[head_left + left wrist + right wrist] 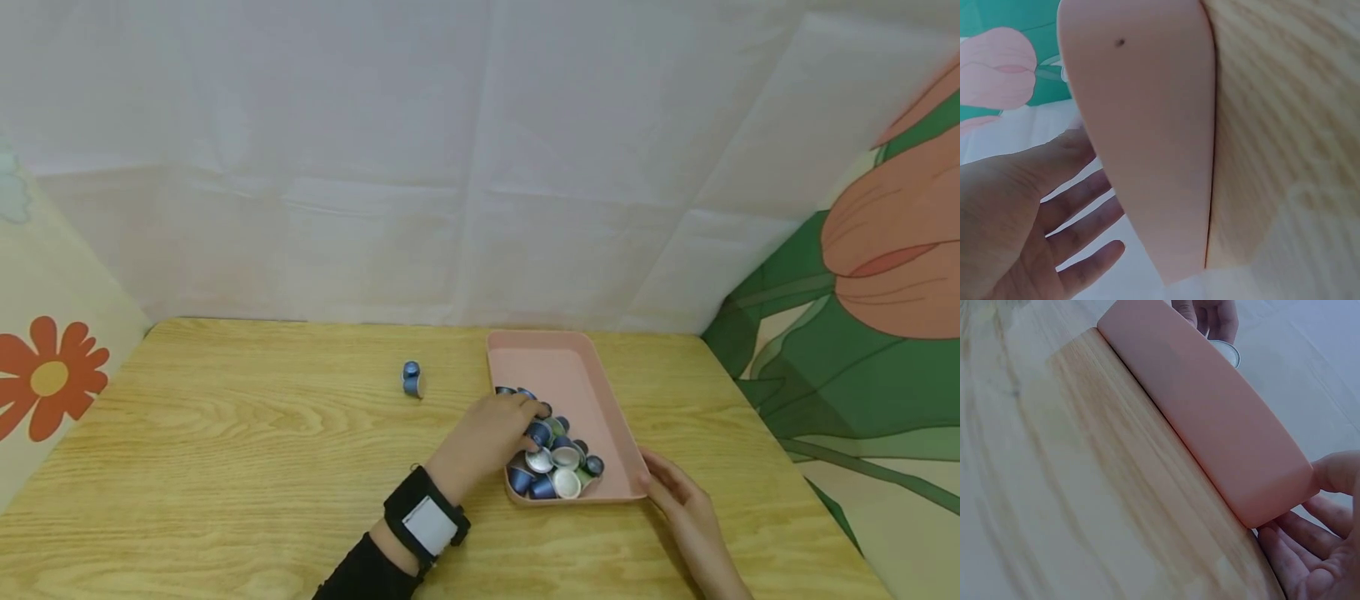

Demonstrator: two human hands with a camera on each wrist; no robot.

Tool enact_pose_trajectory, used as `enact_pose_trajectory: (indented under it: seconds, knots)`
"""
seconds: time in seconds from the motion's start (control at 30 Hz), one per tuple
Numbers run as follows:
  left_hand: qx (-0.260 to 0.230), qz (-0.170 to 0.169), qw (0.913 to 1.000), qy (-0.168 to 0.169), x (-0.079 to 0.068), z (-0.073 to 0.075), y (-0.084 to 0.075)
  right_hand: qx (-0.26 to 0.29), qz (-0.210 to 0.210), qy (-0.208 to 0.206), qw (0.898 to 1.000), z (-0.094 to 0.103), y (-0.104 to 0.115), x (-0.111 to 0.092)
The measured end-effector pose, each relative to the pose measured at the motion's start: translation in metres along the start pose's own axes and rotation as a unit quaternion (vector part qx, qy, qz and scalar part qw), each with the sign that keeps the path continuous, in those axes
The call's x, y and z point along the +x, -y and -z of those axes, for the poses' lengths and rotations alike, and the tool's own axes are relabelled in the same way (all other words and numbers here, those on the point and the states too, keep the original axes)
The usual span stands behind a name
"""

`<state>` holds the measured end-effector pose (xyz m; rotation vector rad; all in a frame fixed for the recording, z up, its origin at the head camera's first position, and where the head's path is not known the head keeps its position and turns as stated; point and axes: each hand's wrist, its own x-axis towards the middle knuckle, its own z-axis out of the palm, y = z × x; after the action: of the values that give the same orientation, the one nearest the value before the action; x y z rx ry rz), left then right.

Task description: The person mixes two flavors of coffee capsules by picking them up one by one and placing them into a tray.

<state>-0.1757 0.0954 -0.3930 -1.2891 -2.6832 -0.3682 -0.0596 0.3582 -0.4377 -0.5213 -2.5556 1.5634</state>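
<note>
A pink tray (555, 358) lies on the table, with several coffee capsules (566, 483) heaped toward its near left part; they are blue, green and dark, some with silver lids up. My left hand (483, 437) reaches over the tray's left wall, thumb and fingers apart at the heap. In the left wrist view its fingers (1088, 265) are spread and fairly straight, some tips hidden by the tray wall. My right hand (686, 508) grips the tray's near right corner. The right wrist view has its thumb (1338, 472) at the rim and its fingers lower at the corner.
Two blue capsules (411, 386) sit close together on the wooden table (225, 450), left of the tray. A white cloth (375, 167) hangs behind the table. Flower-patterned panels (885, 400) stand at both sides.
</note>
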Motion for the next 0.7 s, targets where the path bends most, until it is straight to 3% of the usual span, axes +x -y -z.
enact_pose_trajectory:
  seconds: [0.27, 0.47, 0.7]
  knots:
    - [-0.002, 0.032, 0.9995, 0.000, -0.001, 0.006, 0.016, 0.002, 0.005, 0.001, 1.000, 0.000, -0.001, 0.000]
    - [-0.052, 0.070, 0.9961, -0.011, -0.005, 0.010, 0.031, -0.003, -0.001, 0.000, 1.000, -0.001, -0.001, 0.000]
    - [-0.097, 0.109, 0.9894, 0.001, -0.014, 0.019, 0.048, 0.012, 0.016, -0.004, 1.000, 0.000, -0.001, -0.001]
